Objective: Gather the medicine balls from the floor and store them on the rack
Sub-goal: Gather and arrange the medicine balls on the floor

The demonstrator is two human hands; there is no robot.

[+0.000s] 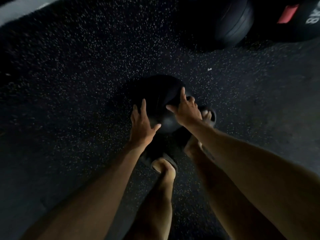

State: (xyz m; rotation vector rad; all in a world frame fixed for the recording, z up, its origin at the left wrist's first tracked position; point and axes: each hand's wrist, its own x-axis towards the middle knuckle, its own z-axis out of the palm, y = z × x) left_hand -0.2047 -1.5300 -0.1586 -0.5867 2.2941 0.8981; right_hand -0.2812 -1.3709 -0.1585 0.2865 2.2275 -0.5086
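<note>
A black medicine ball (158, 96) lies on the dark speckled floor just ahead of my feet. My left hand (142, 122) lies against its near left side with fingers spread. My right hand (185, 110) rests on its right side, fingers spread over the top. Both hands touch the ball from opposite sides. The ball's far side fades into shadow. No rack is in view.
Two more black medicine balls lie at the top right: one plain (230, 19), one with a red patch and white lettering (297, 16). My sandalled feet (164, 166) stand right behind the ball. A pale strip (15, 11) borders the speckled rubber floor (78, 84) at top left.
</note>
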